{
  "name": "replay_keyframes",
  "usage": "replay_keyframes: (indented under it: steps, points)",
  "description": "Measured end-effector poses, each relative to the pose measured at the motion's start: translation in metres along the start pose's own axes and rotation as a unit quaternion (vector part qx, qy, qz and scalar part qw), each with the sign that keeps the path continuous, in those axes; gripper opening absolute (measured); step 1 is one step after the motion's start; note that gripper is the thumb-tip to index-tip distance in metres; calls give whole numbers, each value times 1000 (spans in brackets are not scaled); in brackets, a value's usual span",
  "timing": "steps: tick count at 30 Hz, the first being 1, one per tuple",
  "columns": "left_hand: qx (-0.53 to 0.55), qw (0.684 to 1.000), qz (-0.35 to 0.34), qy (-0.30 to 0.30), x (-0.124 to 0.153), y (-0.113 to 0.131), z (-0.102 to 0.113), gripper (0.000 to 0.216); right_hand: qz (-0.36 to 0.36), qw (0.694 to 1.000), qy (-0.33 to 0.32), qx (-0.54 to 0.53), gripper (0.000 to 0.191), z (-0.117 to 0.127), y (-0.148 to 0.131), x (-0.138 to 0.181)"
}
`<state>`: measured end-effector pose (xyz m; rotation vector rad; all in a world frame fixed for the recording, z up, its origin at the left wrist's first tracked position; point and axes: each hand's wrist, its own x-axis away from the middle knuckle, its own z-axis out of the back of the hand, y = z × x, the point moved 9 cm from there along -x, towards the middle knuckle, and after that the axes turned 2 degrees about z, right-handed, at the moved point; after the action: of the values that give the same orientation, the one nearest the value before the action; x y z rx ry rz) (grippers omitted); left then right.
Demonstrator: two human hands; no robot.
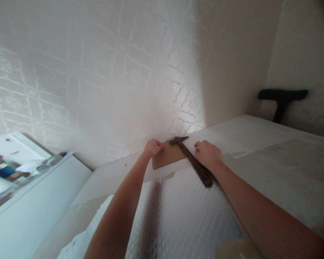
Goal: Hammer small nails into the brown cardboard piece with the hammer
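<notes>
Brown board [166,157] lies partly under a hammer [192,160] near bubble wrap [182,205]; left hand [152,147] and right hand [208,154], grip unclear.

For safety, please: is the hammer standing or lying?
The hammer is lying: its head overlaps the brown board, handle slanting toward the person.

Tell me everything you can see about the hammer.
The hammer lies flat, ungripped. Its dark, metal-looking head sits over the brown board's far right part, tapering to a point toward the right. The dark brown handle, apparently wood, slants toward the wearer and rightward, its end over a white bubble-textured sheet. The right hand is close beside it; whether they touch is unclear.
</notes>
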<state>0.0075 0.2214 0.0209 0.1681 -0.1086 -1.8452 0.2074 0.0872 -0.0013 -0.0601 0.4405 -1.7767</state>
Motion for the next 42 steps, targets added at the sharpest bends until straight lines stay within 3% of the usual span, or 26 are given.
replay_keyframes:
  steps: [19, 25, 29, 34, 38, 40, 42]
  points:
    - [4, 1000, -4, -22, 2, 3, -3, 18, 7, 1000, 11, -5, 35, 1, -1, 0]
    - [14, 1000, 10, -5, 4, 2, 1, 24, 7, 1000, 9, -5, 36, 0, -1, 0]
    - [30, 998, 34, 37, 9, -1, 9, 28, 6, 1000, 6, -10, 37, 0, -2, 0]
    - [45, 990, 79, 109, 35, -5, 18, 32, -14, 999, -20, -31, 40, -1, -2, -2]
    - [49, 986, 96, 130, 71, 12, 14, 31, -33, 997, -57, -43, 56, -1, -3, -2]
    - [38, 990, 85, 110, 89, 29, 7, 31, -22, 996, -77, -34, 62, 1, -8, 2]
    - [12, 996, 76, 44, 103, 42, -7, 34, -3, 995, -96, -11, 64, 3, -14, 9]
